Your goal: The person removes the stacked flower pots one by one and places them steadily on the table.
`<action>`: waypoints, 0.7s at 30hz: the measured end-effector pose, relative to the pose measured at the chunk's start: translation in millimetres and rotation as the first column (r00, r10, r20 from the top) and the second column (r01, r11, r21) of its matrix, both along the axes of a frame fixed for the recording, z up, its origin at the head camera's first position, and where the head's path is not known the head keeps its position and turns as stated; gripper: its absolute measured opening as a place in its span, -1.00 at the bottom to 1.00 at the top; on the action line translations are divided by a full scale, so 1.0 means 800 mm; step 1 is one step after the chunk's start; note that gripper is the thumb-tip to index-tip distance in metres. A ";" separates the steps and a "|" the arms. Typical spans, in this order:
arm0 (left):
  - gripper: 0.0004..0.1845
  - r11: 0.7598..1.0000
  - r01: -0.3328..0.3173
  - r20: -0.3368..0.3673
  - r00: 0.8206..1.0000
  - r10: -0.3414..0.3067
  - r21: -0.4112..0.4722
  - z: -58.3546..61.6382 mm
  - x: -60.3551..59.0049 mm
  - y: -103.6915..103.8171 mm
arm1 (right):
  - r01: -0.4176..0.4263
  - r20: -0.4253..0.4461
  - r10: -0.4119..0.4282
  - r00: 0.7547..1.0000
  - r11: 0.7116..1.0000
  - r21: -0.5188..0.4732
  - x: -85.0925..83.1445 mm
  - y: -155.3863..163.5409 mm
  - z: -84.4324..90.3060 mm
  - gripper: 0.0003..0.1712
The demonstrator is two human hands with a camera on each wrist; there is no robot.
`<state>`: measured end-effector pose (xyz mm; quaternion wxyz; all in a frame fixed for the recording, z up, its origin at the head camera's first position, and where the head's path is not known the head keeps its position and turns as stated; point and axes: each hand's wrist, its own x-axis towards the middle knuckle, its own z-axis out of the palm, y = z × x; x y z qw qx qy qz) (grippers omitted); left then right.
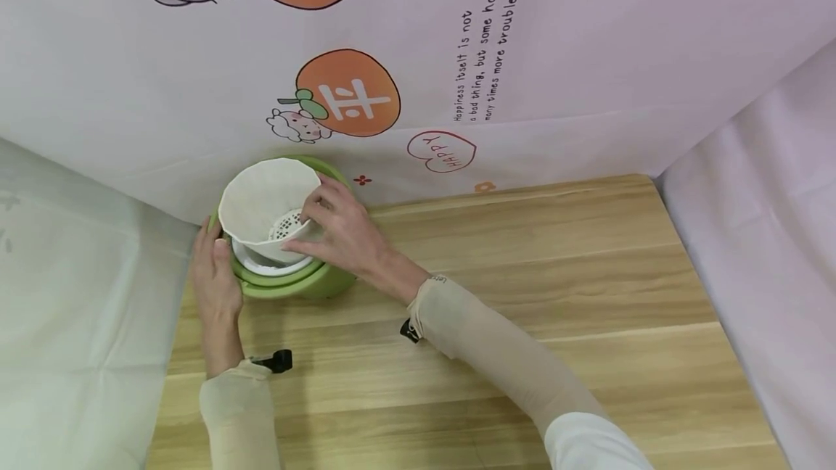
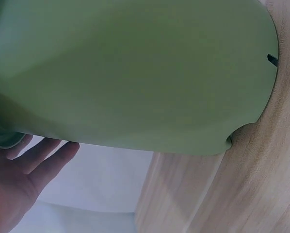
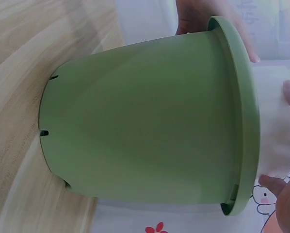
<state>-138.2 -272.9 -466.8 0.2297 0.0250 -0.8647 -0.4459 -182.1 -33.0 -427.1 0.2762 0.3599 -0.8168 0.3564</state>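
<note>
A large green flowerpot (image 1: pixel 333 281) stands upright at the back left of the table, with notches along its base. A white ring of another pot (image 1: pixel 251 261) shows inside it. Over that sits a tilted white flowerpot (image 1: pixel 257 194) with a scalloped rim and a perforated bottom. My right hand (image 1: pixel 346 227) pinches its right side, thumb outside and fingers inside the rim. My left hand (image 1: pixel 215 270) holds the green pot's left rim, the thumb over the edge and the fingers along the outer wall. In the right wrist view, the white pot (image 3: pixel 276 121) sticks out past the green rim.
Behind the pots rises a white printed cloth backdrop (image 1: pixel 418 42), close to the green pot. Similar cloth walls (image 1: pixel 72 296) border the left and right sides. The wooden tabletop (image 1: pixel 555 260) extends to the right and toward the front.
</note>
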 end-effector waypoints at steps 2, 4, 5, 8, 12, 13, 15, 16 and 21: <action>-0.15 1.000 0.009 -0.023 1.000 -0.009 -0.011 0.001 -0.001 0.000 | 0.001 -0.015 -0.001 1.000 1.000 -0.001 0.000 0.000 0.003 -0.46; -0.16 1.000 0.015 -0.053 0.998 -0.016 -0.021 0.000 -0.001 -0.001 | -0.005 -0.030 0.004 1.000 1.000 -0.011 0.000 0.000 0.006 -0.47; -0.16 1.000 0.018 -0.062 0.998 -0.020 -0.023 -0.001 -0.001 -0.001 | -0.007 -0.037 0.007 0.999 1.000 -0.019 0.000 0.000 0.007 -0.47; -0.18 0.999 0.017 -0.080 0.997 -0.019 -0.031 -0.003 -0.001 -0.001 | -0.016 -0.049 0.015 0.999 0.999 -0.037 -0.001 0.000 0.012 -0.48; -0.21 0.999 0.017 -0.099 0.995 -0.021 -0.035 -0.004 0.000 -0.002 | -0.020 -0.058 0.017 0.998 0.999 -0.047 0.002 0.001 0.020 -0.49; -0.23 0.999 0.017 -0.104 0.994 -0.021 -0.036 -0.004 -0.001 -0.003 | -0.021 -0.059 0.018 0.998 0.999 -0.050 0.003 0.002 0.023 -0.50; -0.27 0.999 0.017 -0.107 0.994 -0.020 -0.032 -0.004 -0.001 -0.003 | -0.021 -0.065 0.018 0.998 0.998 -0.054 0.005 0.003 0.028 -0.50; -0.29 0.999 0.017 -0.106 0.994 -0.020 -0.028 -0.004 -0.001 -0.003 | -0.022 -0.067 0.018 0.998 0.998 -0.058 0.005 0.003 0.030 -0.51; -0.37 1.000 0.010 -0.084 0.996 -0.011 -0.017 -0.004 -0.001 -0.001 | -0.021 -0.076 0.016 0.997 0.997 -0.073 0.006 0.005 0.038 -0.51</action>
